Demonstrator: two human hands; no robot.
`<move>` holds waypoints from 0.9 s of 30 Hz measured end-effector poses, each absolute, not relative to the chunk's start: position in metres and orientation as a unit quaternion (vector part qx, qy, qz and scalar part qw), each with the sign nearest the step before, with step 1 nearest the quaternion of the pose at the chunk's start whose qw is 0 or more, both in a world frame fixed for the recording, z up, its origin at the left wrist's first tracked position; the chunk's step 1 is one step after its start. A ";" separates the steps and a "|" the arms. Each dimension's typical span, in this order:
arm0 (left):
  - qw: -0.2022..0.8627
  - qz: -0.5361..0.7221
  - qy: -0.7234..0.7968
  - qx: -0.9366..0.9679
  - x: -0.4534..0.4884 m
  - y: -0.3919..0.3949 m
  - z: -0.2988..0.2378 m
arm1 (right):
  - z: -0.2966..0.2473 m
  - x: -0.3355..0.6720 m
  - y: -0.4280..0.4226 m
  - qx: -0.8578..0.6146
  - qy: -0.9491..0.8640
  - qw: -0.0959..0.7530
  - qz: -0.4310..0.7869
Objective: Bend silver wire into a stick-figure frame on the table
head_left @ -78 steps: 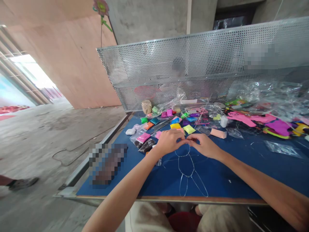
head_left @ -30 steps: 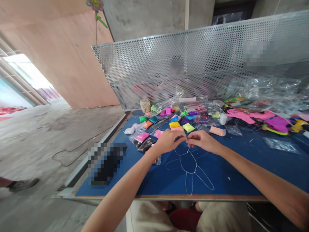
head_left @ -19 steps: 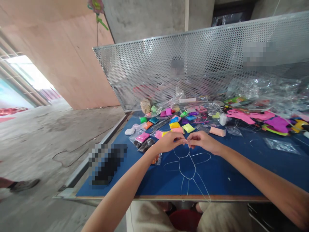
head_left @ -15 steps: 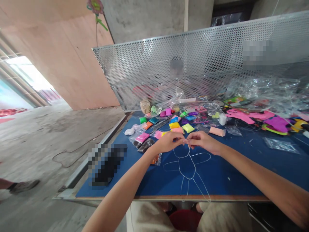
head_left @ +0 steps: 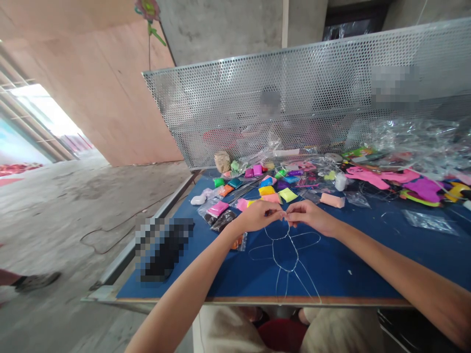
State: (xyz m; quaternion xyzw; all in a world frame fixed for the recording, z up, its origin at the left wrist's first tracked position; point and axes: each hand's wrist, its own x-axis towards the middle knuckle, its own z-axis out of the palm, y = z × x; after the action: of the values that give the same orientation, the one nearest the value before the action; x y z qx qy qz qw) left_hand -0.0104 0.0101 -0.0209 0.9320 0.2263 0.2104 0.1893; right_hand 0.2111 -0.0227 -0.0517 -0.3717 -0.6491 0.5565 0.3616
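A thin silver wire figure with a body loop, two arm loops and two legs hangs over the blue table. My left hand and my right hand meet at its top, both pinched on the wire, fingertips almost touching. The legs reach down to the table's near edge. Small packets of coloured clay lie just beyond my hands.
A perforated metal screen stands along the table's far side, with people blurred behind it. Pink and purple foam cut-outs and clear plastic bags crowd the back right. A dark blurred object sits at the left corner. Concrete floor lies left.
My hands have stayed pinched at the top of the wire. The figure has turned, so its arm loops now spread flat to both sides and its legs hang straighter.
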 end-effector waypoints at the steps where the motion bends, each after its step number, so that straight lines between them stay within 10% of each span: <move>1: 0.173 0.213 0.227 0.934 -0.010 0.010 -0.020 | -0.052 0.211 -0.022 -0.373 -0.647 0.367 0.555; 18: -0.245 0.232 0.126 0.933 -0.023 0.007 -0.012 | -0.061 0.207 -0.019 -0.374 -0.638 0.425 0.522; 27: -0.259 0.209 0.106 0.937 -0.020 0.010 -0.017 | -0.055 0.209 -0.021 -0.417 -0.714 0.396 0.399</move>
State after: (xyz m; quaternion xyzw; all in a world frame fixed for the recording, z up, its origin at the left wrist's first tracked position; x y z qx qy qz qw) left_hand -0.0197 0.0103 -0.0165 0.9370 0.1057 0.2090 -0.2592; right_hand 0.2089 -0.0206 -0.0554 -0.4166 -0.7145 0.3991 0.3958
